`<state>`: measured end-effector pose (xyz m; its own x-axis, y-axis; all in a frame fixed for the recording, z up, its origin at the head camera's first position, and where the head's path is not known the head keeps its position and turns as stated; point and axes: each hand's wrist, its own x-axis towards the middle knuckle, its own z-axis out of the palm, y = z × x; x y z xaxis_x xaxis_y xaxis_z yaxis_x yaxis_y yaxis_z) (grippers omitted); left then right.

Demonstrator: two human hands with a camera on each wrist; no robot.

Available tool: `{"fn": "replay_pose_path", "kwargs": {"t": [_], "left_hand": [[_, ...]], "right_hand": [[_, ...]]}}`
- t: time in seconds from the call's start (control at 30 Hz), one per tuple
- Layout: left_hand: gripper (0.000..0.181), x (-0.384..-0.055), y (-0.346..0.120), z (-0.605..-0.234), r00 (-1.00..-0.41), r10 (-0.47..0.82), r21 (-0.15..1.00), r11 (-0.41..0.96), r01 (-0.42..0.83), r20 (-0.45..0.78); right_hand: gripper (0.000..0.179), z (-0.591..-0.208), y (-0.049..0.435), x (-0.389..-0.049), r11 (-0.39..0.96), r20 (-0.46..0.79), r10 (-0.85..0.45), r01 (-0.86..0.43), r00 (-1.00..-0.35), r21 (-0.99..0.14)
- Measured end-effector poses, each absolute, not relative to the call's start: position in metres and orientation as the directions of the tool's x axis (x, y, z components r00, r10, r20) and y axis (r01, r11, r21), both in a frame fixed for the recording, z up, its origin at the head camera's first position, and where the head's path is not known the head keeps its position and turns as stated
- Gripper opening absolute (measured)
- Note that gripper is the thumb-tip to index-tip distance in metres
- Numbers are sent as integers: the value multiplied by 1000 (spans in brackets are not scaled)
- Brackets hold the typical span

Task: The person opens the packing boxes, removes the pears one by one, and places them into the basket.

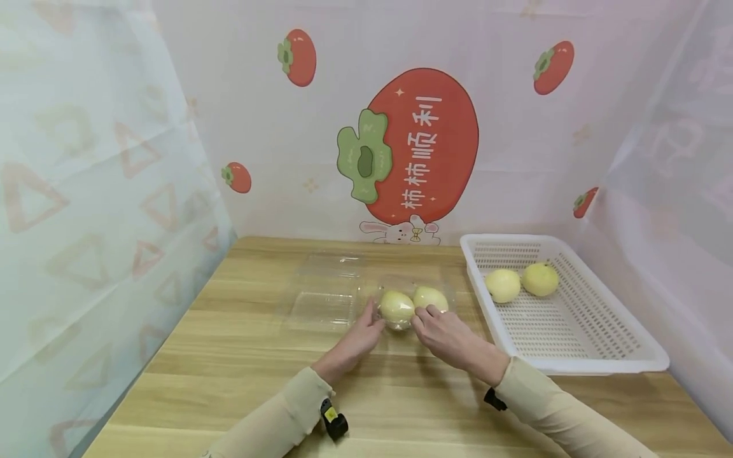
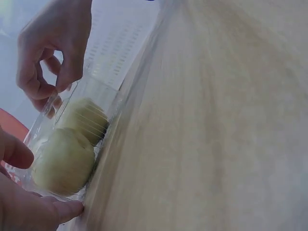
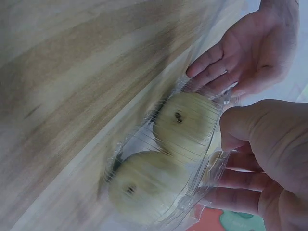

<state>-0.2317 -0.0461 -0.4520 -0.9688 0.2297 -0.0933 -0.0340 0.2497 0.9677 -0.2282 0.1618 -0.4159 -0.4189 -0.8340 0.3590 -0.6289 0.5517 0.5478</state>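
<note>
A clear plastic clamshell box (image 2: pixel 103 94) stands on the wooden table with two round, pale yellow-green fruits inside, the left fruit (image 1: pixel 396 309) and the right fruit (image 1: pixel 431 297). At the box's left end, my left hand (image 1: pixel 359 334) touches the plastic with fingers laid along its side, as the right wrist view shows. My right hand (image 1: pixel 445 334) pinches the upper front edge of the box between thumb and curled fingers, close to the right fruit. In the right wrist view the ribbed plastic wall covers both fruits.
Another clear plastic box (image 1: pixel 325 308) lies opened out to the left. On the right, a white perforated basket (image 1: pixel 578 367) contains two more fruits (image 1: pixel 540 280) near its left side. Patterned curtains (image 1: pixel 258 114) enclose the table (image 1: pixel 229 381) at the back and both sides.
</note>
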Motion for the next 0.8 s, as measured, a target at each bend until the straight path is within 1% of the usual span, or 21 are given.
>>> {"fn": "replay_pose_path", "kwargs": {"t": [0.13, 0.4, 0.57, 0.7, 0.8], "left_hand": [[73, -232, -48, -453, -967, 218, 973, 217, -85, -133], [67, -239, -46, -458, -961, 239, 989, 95, -117, -137], [57, -240, -46, -457, -976, 177, 992, 41, -122, -127], [51, -240, -45, -457, -984, 136, 994, 28, -110, -113], [44, -239, -44, -456, -987, 117, 994, 28, -106, -108]], "right_hand": [[11, -418, 161, -228, 559, 370, -829, -642, -419, 525], [17, -415, 163, -229, 558, 354, -830, -661, -432, 502], [14, -415, 162, -230, 560, 361, -827, -682, -431, 470], [13, -414, 160, -230, 557, 359, -828, -699, -430, 448], [14, -409, 159, -229, 583, 389, -807, -707, -445, 400]]}}
